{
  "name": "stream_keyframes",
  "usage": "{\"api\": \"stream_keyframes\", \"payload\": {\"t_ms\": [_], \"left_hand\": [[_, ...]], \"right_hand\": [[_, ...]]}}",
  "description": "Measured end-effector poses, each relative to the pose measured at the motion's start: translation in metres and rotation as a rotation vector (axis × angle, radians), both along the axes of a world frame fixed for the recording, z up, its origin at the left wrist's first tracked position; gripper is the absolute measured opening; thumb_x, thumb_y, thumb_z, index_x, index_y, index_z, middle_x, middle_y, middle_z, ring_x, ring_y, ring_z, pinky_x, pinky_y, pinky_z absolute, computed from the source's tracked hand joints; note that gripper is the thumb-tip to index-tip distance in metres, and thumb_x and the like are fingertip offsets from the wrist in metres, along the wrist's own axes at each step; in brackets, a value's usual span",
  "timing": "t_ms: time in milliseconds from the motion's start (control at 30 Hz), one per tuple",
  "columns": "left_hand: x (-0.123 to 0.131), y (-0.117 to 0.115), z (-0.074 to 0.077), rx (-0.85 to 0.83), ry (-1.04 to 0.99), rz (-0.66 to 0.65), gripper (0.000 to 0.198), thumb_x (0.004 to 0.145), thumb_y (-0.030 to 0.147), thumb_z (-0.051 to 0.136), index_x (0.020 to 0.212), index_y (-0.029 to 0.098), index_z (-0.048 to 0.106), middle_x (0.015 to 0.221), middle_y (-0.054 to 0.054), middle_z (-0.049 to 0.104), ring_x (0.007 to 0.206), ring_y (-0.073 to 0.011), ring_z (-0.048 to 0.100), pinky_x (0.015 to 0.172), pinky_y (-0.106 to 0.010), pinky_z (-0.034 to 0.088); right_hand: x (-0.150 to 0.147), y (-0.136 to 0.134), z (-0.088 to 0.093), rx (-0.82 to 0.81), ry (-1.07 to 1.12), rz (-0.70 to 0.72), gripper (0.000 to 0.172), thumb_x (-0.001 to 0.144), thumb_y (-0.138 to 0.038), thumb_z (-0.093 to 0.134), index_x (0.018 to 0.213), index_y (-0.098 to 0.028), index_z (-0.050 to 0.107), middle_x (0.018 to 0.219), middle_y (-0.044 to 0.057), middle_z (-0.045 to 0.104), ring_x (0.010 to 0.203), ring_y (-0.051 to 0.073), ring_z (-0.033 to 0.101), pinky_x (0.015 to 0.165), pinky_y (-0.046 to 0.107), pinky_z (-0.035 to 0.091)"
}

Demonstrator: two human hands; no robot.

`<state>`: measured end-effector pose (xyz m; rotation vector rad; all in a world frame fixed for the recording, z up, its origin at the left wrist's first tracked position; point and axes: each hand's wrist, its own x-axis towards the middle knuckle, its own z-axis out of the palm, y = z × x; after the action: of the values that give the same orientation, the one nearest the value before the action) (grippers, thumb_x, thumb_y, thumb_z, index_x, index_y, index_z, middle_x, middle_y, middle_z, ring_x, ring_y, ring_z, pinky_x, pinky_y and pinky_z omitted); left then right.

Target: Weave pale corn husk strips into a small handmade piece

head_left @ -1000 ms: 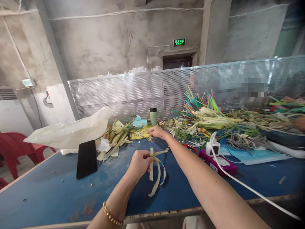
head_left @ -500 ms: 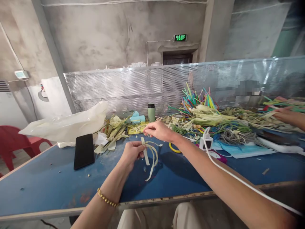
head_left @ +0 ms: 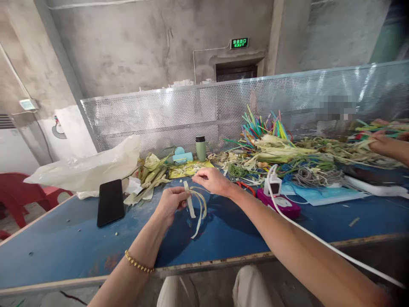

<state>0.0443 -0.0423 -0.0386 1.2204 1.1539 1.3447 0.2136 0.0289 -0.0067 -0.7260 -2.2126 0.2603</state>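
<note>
Indoors, pale strips [head_left: 191, 208] over blue tabletop [head_left: 234, 238], perforated screen [head_left: 153, 115], wall [head_left: 121, 47]

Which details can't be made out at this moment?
Head view: whether the right grip holds anything; too small to tell.
Head view: the pinched part of the pale strips, hidden by the left grip.
Head view: the rest of another person's arm, cut off by the right edge.
</note>
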Motion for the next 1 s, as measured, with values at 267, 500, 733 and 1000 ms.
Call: {"api": "stream_keyframes", "payload": {"t_ms": [267, 500, 733, 1000], "left_hand": [[-0.001, 0.003, 0.002, 0.03, -0.012, 0.122, 0.019, 0.052, 0.028, 0.075, 0.057, 0.012, 0.064, 0.043, 0.005, 0.043, 0.04, -0.0042, 0.031, 0.042, -0.021, 0.018], [-0.002, 0.006, 0.0, 0.069, 0.006, 0.15, 0.018, 0.052, 0.027, 0.075, 0.058, 0.011, 0.07, 0.047, 0.002, 0.051, 0.042, -0.0053, 0.034, 0.045, -0.022, 0.021], [-0.003, 0.007, -0.001, 0.116, -0.05, 0.154, 0.023, 0.053, 0.027, 0.076, 0.07, 0.011, 0.076, 0.061, -0.004, 0.066, 0.051, -0.0096, 0.046, 0.05, -0.023, 0.03], [0.0, -0.001, 0.005, 0.107, -0.105, 0.062, 0.022, 0.052, 0.028, 0.079, 0.066, 0.012, 0.075, 0.049, 0.001, 0.054, 0.045, -0.0053, 0.033, 0.047, -0.023, 0.021]], "right_hand": [[-0.003, -0.011, -0.002, -0.005, -0.109, -0.008, 0.034, 0.085, -0.035, 0.06, 0.058, -0.014, 0.06, 0.053, -0.002, 0.052, 0.052, 0.008, 0.039, 0.052, 0.024, 0.025], [-0.008, -0.015, -0.005, -0.14, -0.087, 0.0, 0.014, 0.072, -0.008, 0.058, 0.074, -0.013, 0.071, 0.063, 0.002, 0.067, 0.056, 0.01, 0.056, 0.055, 0.021, 0.038], [-0.006, -0.012, -0.006, -0.717, 0.114, 0.182, 0.02, 0.087, -0.028, 0.055, 0.077, -0.013, 0.063, 0.06, 0.004, 0.066, 0.049, 0.013, 0.06, 0.049, 0.024, 0.046], [-0.007, -0.011, -0.008, -0.554, 0.086, 0.131, 0.013, 0.076, -0.023, 0.064, 0.075, -0.011, 0.069, 0.056, -0.003, 0.054, 0.047, 0.007, 0.046, 0.046, 0.02, 0.039]]}}
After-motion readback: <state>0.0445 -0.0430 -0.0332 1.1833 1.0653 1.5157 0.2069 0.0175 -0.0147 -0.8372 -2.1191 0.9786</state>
